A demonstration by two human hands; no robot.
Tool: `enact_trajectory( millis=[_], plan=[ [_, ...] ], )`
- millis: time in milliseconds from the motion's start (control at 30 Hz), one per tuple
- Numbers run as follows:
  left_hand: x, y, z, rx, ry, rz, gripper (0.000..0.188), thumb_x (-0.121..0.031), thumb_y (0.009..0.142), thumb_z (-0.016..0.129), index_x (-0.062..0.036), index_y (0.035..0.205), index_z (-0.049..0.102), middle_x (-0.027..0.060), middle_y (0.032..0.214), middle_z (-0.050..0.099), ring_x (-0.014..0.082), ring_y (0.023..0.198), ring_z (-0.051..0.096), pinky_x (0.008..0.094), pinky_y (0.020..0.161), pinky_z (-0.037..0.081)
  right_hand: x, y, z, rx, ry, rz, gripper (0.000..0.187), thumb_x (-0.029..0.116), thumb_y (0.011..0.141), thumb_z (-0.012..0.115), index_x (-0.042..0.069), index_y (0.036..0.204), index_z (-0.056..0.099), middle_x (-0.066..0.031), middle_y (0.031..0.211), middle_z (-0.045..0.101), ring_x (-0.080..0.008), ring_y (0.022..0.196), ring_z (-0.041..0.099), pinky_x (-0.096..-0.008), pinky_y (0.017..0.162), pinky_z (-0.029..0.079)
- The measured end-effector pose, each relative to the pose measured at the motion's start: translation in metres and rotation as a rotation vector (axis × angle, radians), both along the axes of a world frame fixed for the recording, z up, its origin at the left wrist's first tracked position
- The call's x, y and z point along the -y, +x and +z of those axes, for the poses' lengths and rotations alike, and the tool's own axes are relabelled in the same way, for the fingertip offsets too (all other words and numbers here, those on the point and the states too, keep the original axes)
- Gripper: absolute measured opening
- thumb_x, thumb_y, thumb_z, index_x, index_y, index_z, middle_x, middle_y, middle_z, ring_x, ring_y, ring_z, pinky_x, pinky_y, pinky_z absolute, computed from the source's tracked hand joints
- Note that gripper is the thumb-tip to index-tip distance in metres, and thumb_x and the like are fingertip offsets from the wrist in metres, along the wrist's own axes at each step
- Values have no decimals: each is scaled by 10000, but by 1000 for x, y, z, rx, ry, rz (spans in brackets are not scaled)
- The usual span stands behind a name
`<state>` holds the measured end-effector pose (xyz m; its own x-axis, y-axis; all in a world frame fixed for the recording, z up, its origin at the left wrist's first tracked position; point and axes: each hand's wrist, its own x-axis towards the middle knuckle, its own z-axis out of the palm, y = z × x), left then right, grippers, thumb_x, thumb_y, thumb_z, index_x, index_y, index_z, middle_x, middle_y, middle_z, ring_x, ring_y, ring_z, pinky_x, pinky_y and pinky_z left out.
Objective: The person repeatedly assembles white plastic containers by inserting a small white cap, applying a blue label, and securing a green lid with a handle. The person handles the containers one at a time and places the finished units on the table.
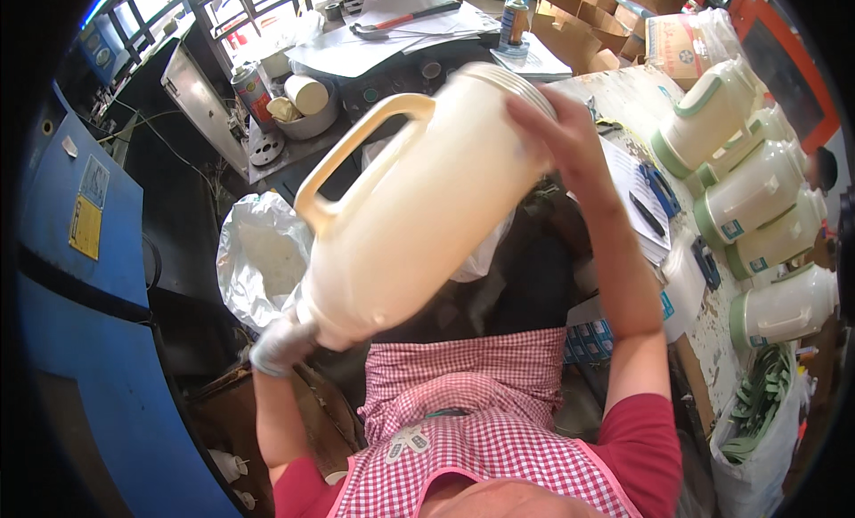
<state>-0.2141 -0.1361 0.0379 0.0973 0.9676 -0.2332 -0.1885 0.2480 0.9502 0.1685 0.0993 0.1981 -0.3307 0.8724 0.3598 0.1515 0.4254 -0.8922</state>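
Observation:
A large cream plastic jug (427, 211) is held tilted across my body, its ribbed neck up and to the right and its base down and to the left. The loop handle (343, 148) is on the jug's upper left side. My left hand (285, 342), in a pale glove, grips the base end; its fingers are partly hidden and blurred. Around the neck end, the fingers of my right hand (567, 137) are closed, and that hand looks bare. Both hands touch the jug, which is above my checked apron (472, 429).
Several finished-looking cream jugs with green bases (753, 193) lie along the right-hand table. Near them are a notebook (637, 197), a pen (647, 215) and a sack of green strips (761, 411). A white plastic bag (258, 260) and a blue cabinet (80, 251) are on the left.

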Motion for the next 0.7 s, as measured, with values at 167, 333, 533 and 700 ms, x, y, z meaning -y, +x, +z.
enact_trajectory(
  millis=[167, 333, 533, 700],
  plan=[
    [-15, 75, 9, 637, 86, -90, 985, -599, 869, 710, 33, 1542, 366, 288, 1207, 678, 415, 996, 713, 605, 1070, 472, -135, -92, 80, 46, 1236, -400, 467, 236, 854, 838, 80, 1268, 689, -196, 1292, 645, -386, 1234, 593, -451, 1041, 497],
    [-28, 98, 41, 636, 175, 65, 893, -623, 920, 625, 11, 1516, 425, 277, 1102, 692, 404, 894, 701, 609, 1040, 461, -153, -50, 107, 542, 1273, -428, 396, 85, 805, 771, 115, 1191, 693, -109, 1248, 654, -393, 1198, 582, -443, 965, 536],
    [-28, 110, 110, 343, 294, 266, 539, -463, 941, 708, -62, 1294, 632, 127, 1120, 715, 294, 985, 699, 501, 976, 522, 68, 97, 130, 820, 1591, -369, 318, 231, 995, 619, 14, 1221, 677, -166, 1250, 670, -340, 1142, 656, -450, 965, 548],
    [-152, 162, 174, 491, 518, -70, 389, -231, 914, 784, -80, 1253, 666, 106, 1298, 663, 255, 1214, 630, 389, 1039, 531, 118, 179, 105, 153, 841, -379, 349, 225, 1038, 523, -45, 1196, 677, -176, 1238, 671, -303, 1155, 660, -423, 1034, 516]
  ],
)
